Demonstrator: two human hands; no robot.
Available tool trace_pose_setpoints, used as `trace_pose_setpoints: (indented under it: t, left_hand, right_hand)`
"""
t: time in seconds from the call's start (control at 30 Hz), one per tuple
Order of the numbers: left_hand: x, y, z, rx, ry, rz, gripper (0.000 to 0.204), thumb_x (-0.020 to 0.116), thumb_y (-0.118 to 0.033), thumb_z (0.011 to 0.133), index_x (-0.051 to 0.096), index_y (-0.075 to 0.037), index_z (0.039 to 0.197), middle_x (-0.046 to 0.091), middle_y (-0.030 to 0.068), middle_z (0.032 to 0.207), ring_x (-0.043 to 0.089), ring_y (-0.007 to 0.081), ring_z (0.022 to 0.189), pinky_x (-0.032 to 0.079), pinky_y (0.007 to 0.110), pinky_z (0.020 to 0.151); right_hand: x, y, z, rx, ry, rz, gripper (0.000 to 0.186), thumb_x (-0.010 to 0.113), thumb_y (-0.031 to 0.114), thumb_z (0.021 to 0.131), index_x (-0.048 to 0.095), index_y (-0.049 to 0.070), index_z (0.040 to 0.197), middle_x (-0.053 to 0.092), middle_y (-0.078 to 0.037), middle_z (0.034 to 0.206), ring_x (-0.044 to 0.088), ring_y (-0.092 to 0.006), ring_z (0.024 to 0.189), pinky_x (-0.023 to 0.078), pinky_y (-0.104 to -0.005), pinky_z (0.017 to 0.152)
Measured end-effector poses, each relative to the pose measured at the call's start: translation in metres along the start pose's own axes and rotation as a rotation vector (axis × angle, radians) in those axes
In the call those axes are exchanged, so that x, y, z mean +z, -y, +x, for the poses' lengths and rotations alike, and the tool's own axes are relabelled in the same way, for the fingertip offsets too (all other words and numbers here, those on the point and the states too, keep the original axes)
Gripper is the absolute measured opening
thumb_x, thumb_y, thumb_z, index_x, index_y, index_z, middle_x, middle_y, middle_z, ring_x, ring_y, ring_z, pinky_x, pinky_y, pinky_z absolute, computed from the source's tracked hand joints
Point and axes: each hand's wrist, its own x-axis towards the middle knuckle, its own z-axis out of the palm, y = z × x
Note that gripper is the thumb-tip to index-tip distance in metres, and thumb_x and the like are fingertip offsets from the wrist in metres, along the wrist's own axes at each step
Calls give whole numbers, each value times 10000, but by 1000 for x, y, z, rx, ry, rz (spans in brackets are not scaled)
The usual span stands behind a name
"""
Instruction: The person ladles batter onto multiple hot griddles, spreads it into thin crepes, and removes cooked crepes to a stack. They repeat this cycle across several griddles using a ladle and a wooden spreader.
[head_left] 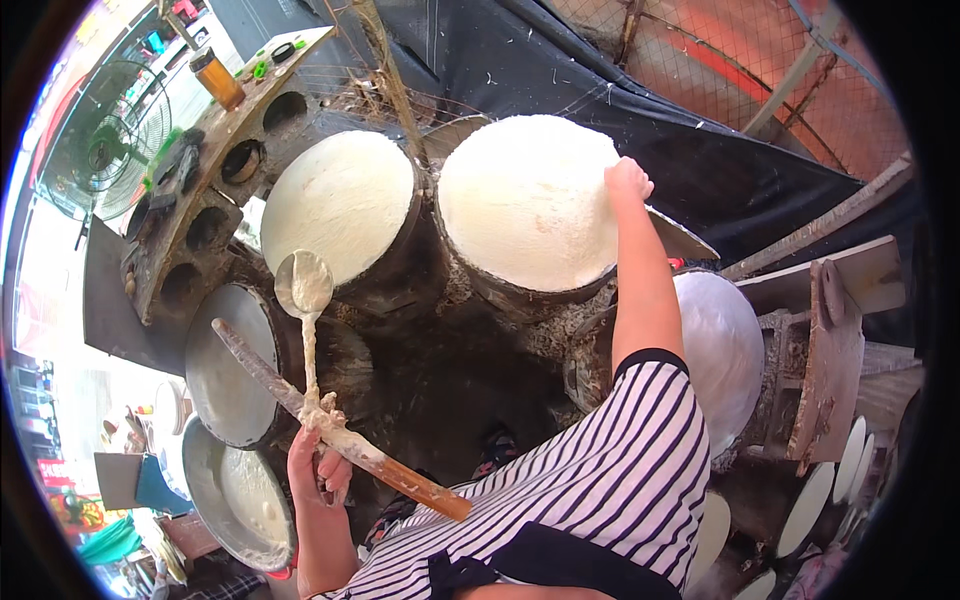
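Note:
My left hand (318, 468) is closed around a ladle (305, 285) and a long wooden scraper (420, 485), both crusted with pale batter. The ladle's bowl hangs over the near edge of a round griddle covered by a cream-coloured pancake (345, 200). Reaching forward, my right hand (628, 180) is closed at the right edge of a large white pancake (525, 200), its fingers seeming to pinch that edge. This second pancake covers its griddle, and the fingertips are partly hidden.
A bare griddle (230, 365) and a basin of batter (235, 500) stand at the left. Right of me is another griddle with a whitish surface (715, 345). A holed block counter (205, 225) carries a jar (217, 80); a fan (105, 150) stands beyond. Several pale discs (805, 510) lie lower right.

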Motion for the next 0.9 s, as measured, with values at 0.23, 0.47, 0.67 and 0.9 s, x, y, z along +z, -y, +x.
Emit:
trace_pose_setpoints:
  t: [0.23, 0.47, 0.67, 0.9]
  left_hand:
    - [-20, 0, -13, -71, 69, -26, 317, 456, -206, 918, 458, -21, 1175, 543, 50, 704, 299, 54, 316, 261, 188, 265]
    - [-94, -9, -31, -185, 169, 19, 306, 463, -200, 917, 463, -12, 1158, 559, 46, 747, 303, 48, 343, 269, 178, 286]
    - [-167, -8, -55, -310, 217, 207, 249, 462, -179, 934, 496, 12, 1090, 557, 35, 744, 328, 34, 391, 267, 164, 300]
    - [-263, -13, -84, -411, 361, 406, 248, 471, -157, 929, 489, 18, 1104, 347, -24, 568, 281, 44, 420, 284, 172, 359]
  right_hand:
    - [-65, 41, -55, -285, 24, 262, 287, 514, 282, 757, 680, 142, 944, 644, -147, 1013, 600, -349, 978, 474, -447, 818]
    - [-153, 36, -234, -425, -252, 572, 291, 535, 328, 766, 682, 111, 893, 654, -154, 869, 621, -343, 861, 487, -423, 742]
    - [-214, -53, -409, -291, -336, 849, 257, 574, 282, 720, 661, 45, 771, 617, -146, 628, 643, -242, 616, 487, -365, 590]
    - [-254, -305, -694, 234, -368, 780, 254, 681, 237, 750, 691, 22, 885, 649, -33, 738, 576, -111, 605, 471, -269, 588]
